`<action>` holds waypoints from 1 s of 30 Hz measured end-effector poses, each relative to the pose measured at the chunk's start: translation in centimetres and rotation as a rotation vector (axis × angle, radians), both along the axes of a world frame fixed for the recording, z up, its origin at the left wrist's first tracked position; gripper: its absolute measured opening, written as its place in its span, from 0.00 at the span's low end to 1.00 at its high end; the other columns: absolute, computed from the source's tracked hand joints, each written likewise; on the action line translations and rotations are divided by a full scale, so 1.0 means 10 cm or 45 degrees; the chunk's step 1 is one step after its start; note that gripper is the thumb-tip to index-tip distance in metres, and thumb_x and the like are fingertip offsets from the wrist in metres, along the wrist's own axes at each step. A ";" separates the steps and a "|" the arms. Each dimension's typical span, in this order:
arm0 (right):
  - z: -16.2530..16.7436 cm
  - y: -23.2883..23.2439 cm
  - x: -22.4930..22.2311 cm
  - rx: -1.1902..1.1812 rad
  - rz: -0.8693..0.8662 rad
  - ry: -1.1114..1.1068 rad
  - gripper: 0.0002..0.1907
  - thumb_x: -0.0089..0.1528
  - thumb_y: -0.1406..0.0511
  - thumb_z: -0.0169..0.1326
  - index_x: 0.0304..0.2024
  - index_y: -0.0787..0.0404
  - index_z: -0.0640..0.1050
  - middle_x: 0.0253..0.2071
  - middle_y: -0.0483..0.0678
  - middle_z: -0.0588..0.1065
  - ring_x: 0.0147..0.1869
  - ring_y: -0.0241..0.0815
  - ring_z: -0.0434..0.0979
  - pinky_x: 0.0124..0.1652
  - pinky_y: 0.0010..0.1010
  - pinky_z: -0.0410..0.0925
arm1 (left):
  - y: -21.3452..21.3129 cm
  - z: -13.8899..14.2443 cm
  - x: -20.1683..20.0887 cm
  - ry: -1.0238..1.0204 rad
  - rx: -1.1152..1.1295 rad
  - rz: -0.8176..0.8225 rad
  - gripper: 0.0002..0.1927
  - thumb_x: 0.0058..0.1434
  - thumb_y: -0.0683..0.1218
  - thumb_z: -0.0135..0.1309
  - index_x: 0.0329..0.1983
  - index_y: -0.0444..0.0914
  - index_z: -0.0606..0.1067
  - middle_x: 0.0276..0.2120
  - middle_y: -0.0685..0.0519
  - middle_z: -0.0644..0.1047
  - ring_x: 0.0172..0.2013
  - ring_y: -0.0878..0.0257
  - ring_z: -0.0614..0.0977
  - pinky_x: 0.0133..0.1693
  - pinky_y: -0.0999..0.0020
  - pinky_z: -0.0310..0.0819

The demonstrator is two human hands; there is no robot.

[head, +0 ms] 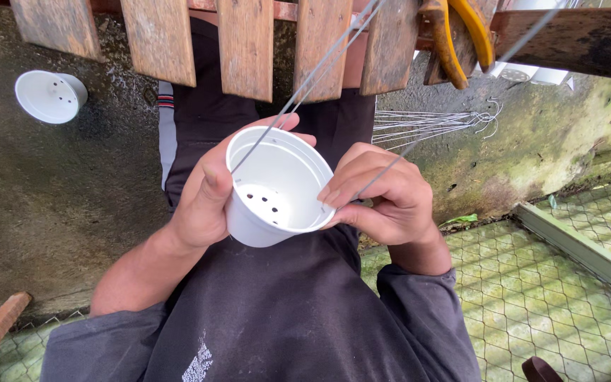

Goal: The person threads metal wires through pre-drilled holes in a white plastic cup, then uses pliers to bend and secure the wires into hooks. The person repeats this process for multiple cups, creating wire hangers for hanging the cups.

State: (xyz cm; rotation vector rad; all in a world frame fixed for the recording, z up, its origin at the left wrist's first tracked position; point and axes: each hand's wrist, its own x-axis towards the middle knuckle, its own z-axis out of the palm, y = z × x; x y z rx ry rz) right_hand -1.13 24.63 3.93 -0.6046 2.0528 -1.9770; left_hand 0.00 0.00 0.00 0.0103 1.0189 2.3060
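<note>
A small white plastic flower pot (pixel 277 185) sits in the middle of the view, held over the person's lap. It is round and clean, and its open top faces up. Little round holes dot the bottom, and a few tiny holes sit near the rim. The left hand (pixel 203 194) wraps around the pot at its 9 o'clock side, with the thumb lying on the rim and the fingers curled shut around the wall. The right hand (pixel 383 198) is at the pot's 3 o'clock side. Its fingers touch the rim and are pinched shut on a thin grey wire (pixel 383 170) that runs up toward 1 o'clock. Two more thin wires (pixel 305 81) go from the pot's rim up toward 12 o'clock, past a row of wooden slats (pixel 245 42). Yellow-handled pliers (pixel 454 35) rest on the wood at 1 o'clock. A bundle of wire hangers (pixel 433 122) lies at 2 o'clock. Another white pot (pixel 49 96) lies on the ground at 10 o'clock.
</note>
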 end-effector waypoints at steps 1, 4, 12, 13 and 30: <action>-0.03 -0.01 -0.01 -0.004 -0.004 0.031 0.11 0.58 0.68 0.67 0.39 0.63 0.78 0.39 0.51 0.81 0.42 0.43 0.82 0.40 0.31 0.72 | 0.01 0.01 0.00 0.019 -0.041 0.001 0.56 0.65 0.77 0.45 0.75 0.27 0.55 0.67 0.34 0.70 0.64 0.50 0.78 0.64 0.56 0.77; -0.06 -0.01 -0.01 -0.005 -0.025 0.079 0.09 0.58 0.70 0.67 0.37 0.63 0.79 0.37 0.50 0.81 0.40 0.43 0.82 0.39 0.31 0.72 | 0.01 0.04 -0.01 0.040 -0.057 -0.010 0.56 0.66 0.77 0.44 0.76 0.27 0.54 0.67 0.33 0.69 0.65 0.50 0.77 0.65 0.55 0.76; -0.04 0.07 -0.09 0.007 0.070 0.048 0.09 0.57 0.70 0.68 0.37 0.63 0.80 0.37 0.49 0.81 0.40 0.43 0.82 0.38 0.30 0.72 | 0.03 -0.05 -0.02 0.035 -0.038 -0.008 0.58 0.61 0.77 0.50 0.75 0.28 0.54 0.67 0.34 0.70 0.66 0.50 0.76 0.67 0.55 0.74; -0.05 0.07 -0.12 0.038 0.067 0.058 0.09 0.57 0.71 0.67 0.37 0.63 0.80 0.38 0.49 0.81 0.41 0.43 0.82 0.40 0.31 0.73 | 0.03 -0.08 -0.03 0.017 -0.030 0.028 0.58 0.60 0.77 0.52 0.74 0.28 0.55 0.67 0.35 0.70 0.66 0.51 0.76 0.67 0.55 0.74; -0.22 0.28 -0.35 -0.027 -0.044 0.074 0.08 0.57 0.71 0.67 0.37 0.63 0.80 0.39 0.51 0.80 0.43 0.45 0.80 0.42 0.31 0.71 | 0.25 -0.30 -0.20 0.056 -0.056 0.121 0.56 0.58 0.74 0.62 0.73 0.31 0.59 0.62 0.48 0.71 0.64 0.62 0.73 0.68 0.62 0.68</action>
